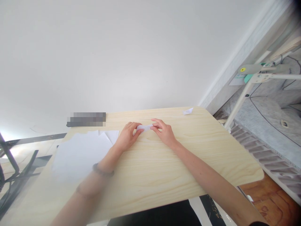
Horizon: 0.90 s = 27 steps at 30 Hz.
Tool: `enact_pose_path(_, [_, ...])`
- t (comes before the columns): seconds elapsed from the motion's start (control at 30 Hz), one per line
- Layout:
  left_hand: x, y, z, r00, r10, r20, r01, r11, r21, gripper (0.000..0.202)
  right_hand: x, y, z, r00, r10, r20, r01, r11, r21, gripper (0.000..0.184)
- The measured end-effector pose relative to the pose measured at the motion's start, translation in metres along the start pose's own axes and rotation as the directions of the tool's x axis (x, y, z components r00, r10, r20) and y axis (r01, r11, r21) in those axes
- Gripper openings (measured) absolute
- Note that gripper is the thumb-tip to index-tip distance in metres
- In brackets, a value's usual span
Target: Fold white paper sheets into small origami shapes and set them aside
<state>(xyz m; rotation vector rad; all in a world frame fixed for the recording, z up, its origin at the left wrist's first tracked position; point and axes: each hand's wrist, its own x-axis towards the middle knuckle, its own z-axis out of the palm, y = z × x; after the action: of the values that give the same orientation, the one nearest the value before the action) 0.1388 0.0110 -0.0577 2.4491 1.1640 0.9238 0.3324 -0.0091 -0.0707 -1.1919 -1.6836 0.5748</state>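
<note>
A small strip of folded white paper (145, 127) is held between both hands above the middle of the table. My left hand (128, 135) pinches its left end between thumb and fingers. At the other end, the thumb and a finger of my right hand (164, 131) grip the paper, with the index finger raised a little. The paper's ends are partly hidden by my fingertips. Left of my left hand lie several loose white sheets (80, 153), overlapping one another. A small folded white paper piece (188, 111) rests near the table's back right edge.
The pale wooden table (150, 182) stands against a white wall (141, 56). A dark object (86, 119), blurred out by large pixels, sits at its back left. To the right are a white metal frame (242, 100) and a grey bed (272, 125); dark metal legs (14, 163) stand at left.
</note>
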Motion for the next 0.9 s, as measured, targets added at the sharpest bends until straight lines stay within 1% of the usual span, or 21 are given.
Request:
enact_pose_path(0.07, [0.0, 0.0, 0.0, 0.999, -0.039, 0.014, 0.039, 0.999, -0.037, 0.021, 0.0, 0.001, 0.001, 1.0, 0.008, -0.009, -0.008, 1.0, 0.002, 0.025])
enact_pose_path(0.17, [-0.001, 0.003, -0.001, 0.994, -0.102, 0.025, 0.104, 0.99, -0.09, 0.022, 0.0, 0.002, 0.001, 1.0, -0.013, -0.002, 0.013, 1.0, 0.018, 0.016])
enact_pose_path(0.27, [-0.001, 0.008, -0.002, 0.985, -0.168, 0.035, 0.171, 0.972, -0.159, 0.026, -0.001, 0.003, 0.002, 0.998, -0.057, 0.019, 0.057, 0.998, 0.041, 0.017])
enact_pose_path(0.33, [-0.001, 0.012, -0.003, 0.974, -0.216, 0.061, 0.225, 0.946, -0.235, 0.029, -0.002, 0.003, 0.002, 0.995, -0.098, 0.028, 0.097, 0.995, 0.033, 0.017])
enact_pose_path(0.4, [-0.001, 0.015, -0.003, 0.959, -0.261, 0.11, 0.283, 0.903, -0.323, 0.032, -0.003, 0.002, 0.003, 0.99, -0.14, 0.026, 0.14, 0.99, 0.009, 0.017])
enact_pose_path(0.47, [0.0, 0.017, -0.004, 0.937, -0.299, 0.18, 0.348, 0.843, -0.41, 0.035, -0.004, 0.002, 0.003, 0.981, -0.191, 0.019, 0.191, 0.981, -0.011, 0.016])
enact_pose_path(0.6, [0.0, 0.016, -0.005, 0.878, -0.346, 0.331, 0.476, 0.706, -0.525, 0.04, -0.004, 0.0, 0.001, 0.947, -0.317, 0.043, 0.319, 0.946, -0.053, 0.015])
enact_pose_path(0.63, [0.0, 0.015, -0.006, 0.868, -0.349, 0.353, 0.493, 0.682, -0.54, 0.041, -0.004, -0.001, 0.001, 0.937, -0.346, 0.056, 0.349, 0.935, -0.066, 0.016])
enact_pose_path(0.7, [0.0, 0.014, -0.007, 0.862, -0.348, 0.369, 0.505, 0.661, -0.555, 0.04, -0.003, -0.002, -0.001, 0.919, -0.386, 0.08, 0.392, 0.916, -0.082, 0.016])
enact_pose_path(0.8, [0.0, 0.012, -0.007, 0.859, -0.35, 0.373, 0.508, 0.668, -0.543, 0.035, -0.003, -0.003, -0.002, 0.905, -0.413, 0.105, 0.422, 0.903, -0.082, 0.016])
enact_pose_path(0.9, [0.001, 0.011, -0.007, 0.842, -0.362, 0.401, 0.538, 0.628, -0.563, 0.034, -0.003, -0.005, -0.002, 0.891, -0.432, 0.14, 0.444, 0.892, -0.079, 0.017])
